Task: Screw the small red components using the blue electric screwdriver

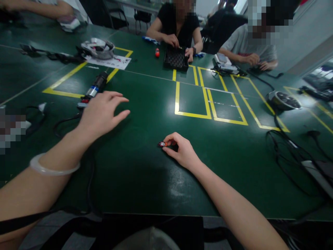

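Between the thumb and fingers of my right hand (180, 149) is a small orange, white and black toy car (162, 144), held at or just above the green table (145, 184). It is tiny in view, so its details do not show. My left hand (100, 113) is open over the table to the left, fingers apart and nothing in them. Just behind that hand lies a dark cylindrical device (95, 86) with a silver and blue band, partly covered by the hand.
Across the table a person's hands are at a black compartment tray (176, 58), beside a red toy car (157, 52). Yellow tape outlines (194, 114) mark the tabletop. Cables (279, 149) and a round black fan-like object (284, 100) lie right; a grey headset-like item (97, 48) sits far left.
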Demonstrator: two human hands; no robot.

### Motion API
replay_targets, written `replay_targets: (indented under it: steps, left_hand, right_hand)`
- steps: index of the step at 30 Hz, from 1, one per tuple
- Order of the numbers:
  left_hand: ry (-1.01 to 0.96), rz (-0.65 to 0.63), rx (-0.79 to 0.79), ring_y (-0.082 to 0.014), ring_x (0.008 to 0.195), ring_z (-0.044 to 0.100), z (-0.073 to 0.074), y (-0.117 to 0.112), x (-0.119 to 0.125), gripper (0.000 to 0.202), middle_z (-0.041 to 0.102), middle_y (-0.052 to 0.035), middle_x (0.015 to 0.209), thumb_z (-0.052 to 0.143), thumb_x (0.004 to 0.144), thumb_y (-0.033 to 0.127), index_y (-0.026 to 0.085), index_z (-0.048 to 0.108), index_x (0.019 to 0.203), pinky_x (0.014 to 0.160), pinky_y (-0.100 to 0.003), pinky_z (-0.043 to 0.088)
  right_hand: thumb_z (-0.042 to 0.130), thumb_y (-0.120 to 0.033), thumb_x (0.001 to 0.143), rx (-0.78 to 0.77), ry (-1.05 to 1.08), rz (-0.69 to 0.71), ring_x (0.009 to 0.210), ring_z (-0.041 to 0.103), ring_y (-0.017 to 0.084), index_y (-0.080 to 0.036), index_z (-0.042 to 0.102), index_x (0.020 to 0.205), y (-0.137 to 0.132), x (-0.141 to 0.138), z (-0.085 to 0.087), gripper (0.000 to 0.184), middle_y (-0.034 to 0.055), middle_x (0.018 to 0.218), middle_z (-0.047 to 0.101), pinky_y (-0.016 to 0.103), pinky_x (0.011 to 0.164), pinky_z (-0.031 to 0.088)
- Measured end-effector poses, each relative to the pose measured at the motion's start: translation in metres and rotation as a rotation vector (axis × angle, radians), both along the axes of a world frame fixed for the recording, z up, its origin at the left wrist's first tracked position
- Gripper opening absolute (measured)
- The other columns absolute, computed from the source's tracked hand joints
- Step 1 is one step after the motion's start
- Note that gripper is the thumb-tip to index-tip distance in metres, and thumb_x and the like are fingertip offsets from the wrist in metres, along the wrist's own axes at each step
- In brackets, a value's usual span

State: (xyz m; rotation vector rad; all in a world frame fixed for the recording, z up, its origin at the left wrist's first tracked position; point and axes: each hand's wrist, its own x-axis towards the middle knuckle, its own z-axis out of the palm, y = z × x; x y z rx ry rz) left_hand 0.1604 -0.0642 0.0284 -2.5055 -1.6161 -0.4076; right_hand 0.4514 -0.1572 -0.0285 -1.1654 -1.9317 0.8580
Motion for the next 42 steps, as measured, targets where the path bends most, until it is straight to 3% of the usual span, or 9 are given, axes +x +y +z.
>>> replay_targets:
  steps: [2,5,9,15,19,25,30,34,42]
  left_hand:
    - [0.054,0.212,0.006,-0.0386,0.129,0.043,0.001,0.012,-0.023,0.069,0.041,-0.022,0.149,0.038,0.099,0.058,0.007,0.045,0.146,0.104,-0.051,0.038]
    - [0.11,0.384,-0.191,-0.043,0.121,0.046,-0.004,0.028,-0.057,0.09,0.042,-0.0254,0.144,0.03,0.094,0.075,0.004,0.035,0.15,0.091,-0.054,0.042]
    - [0.11,0.483,-0.261,-0.0341,0.111,0.048,-0.017,0.049,-0.09,0.091,0.053,-0.0163,0.129,0.025,0.089,0.082,0.011,0.044,0.142,0.082,-0.043,0.04]
    - [0.144,0.531,-0.33,-0.0174,0.081,0.045,-0.023,0.074,-0.105,0.084,0.054,-0.0095,0.095,0.027,0.092,0.076,0.003,0.059,0.119,0.068,-0.03,0.031]
    - [0.188,0.468,-0.311,-0.0137,0.069,0.037,-0.014,0.064,-0.091,0.072,0.051,-0.008,0.085,0.032,0.095,0.068,0.005,0.062,0.113,0.063,-0.028,0.029]
    - [0.227,0.339,-0.32,-0.0236,0.077,0.053,-0.005,0.032,-0.05,0.066,0.059,-0.0178,0.097,0.034,0.096,0.064,0.005,0.06,0.113,0.059,-0.03,0.035]
    - [0.208,0.145,-0.289,-0.0316,0.09,0.061,-0.012,0.008,-0.007,0.069,0.061,-0.0213,0.106,0.034,0.097,0.063,0.006,0.054,0.13,0.066,-0.036,0.045]
    - [0.173,0.061,-0.274,-0.0352,0.099,0.062,-0.016,-0.017,0.032,0.073,0.059,-0.0203,0.115,0.038,0.097,0.058,0.013,0.033,0.154,0.071,-0.038,0.047]
    - [0.216,-0.188,-0.258,-0.0324,0.096,0.06,-0.017,-0.064,0.076,0.08,0.059,-0.018,0.107,0.041,0.097,0.061,0.009,0.031,0.157,0.076,-0.037,0.045]
  right_hand:
    - [0.068,-0.014,0.083,-0.007,0.0,0.003,0.081,0.06,0.014,-0.02,0.061,0.094,0.0,-0.001,0.0,0.014,0.0008,0.09,0.063,0.027,0.074,0.047]
    - [0.068,-0.014,0.083,-0.016,-0.004,0.006,0.082,0.06,0.015,-0.02,0.061,0.094,-0.001,-0.001,0.001,0.014,0.0012,0.091,0.063,0.028,0.075,0.047]
    - [0.068,-0.015,0.083,-0.035,-0.005,-0.007,0.083,0.061,0.015,-0.021,0.061,0.094,-0.001,-0.001,0.003,0.014,0.0014,0.091,0.063,0.028,0.075,0.048]
    - [0.067,-0.016,0.085,-0.024,0.006,-0.001,0.082,0.06,0.015,-0.02,0.061,0.094,0.0,0.0,0.002,0.012,0.0017,0.09,0.063,0.029,0.075,0.048]
    - [0.068,-0.015,0.084,-0.031,0.021,-0.014,0.081,0.061,0.015,-0.02,0.06,0.093,0.0,0.0,0.001,0.014,0.0009,0.089,0.063,0.029,0.074,0.048]
    - [0.068,-0.015,0.085,-0.038,0.013,-0.007,0.083,0.061,0.015,-0.02,0.06,0.094,0.0,0.001,0.002,0.013,0.0017,0.091,0.064,0.029,0.076,0.049]
    - [0.068,-0.015,0.084,-0.053,0.023,-0.017,0.083,0.061,0.015,-0.02,0.06,0.094,0.0,0.003,0.003,0.014,0.0019,0.091,0.064,0.029,0.076,0.049]
    - [0.07,-0.016,0.083,-0.049,0.008,-0.037,0.082,0.061,0.015,-0.02,0.06,0.093,0.001,0.005,0.004,0.014,0.0013,0.09,0.063,0.029,0.075,0.048]
    - [0.072,-0.015,0.082,-0.02,0.047,-0.012,0.08,0.058,0.014,-0.019,0.06,0.091,0.002,0.008,0.002,0.016,0.0006,0.088,0.059,0.028,0.074,0.047]
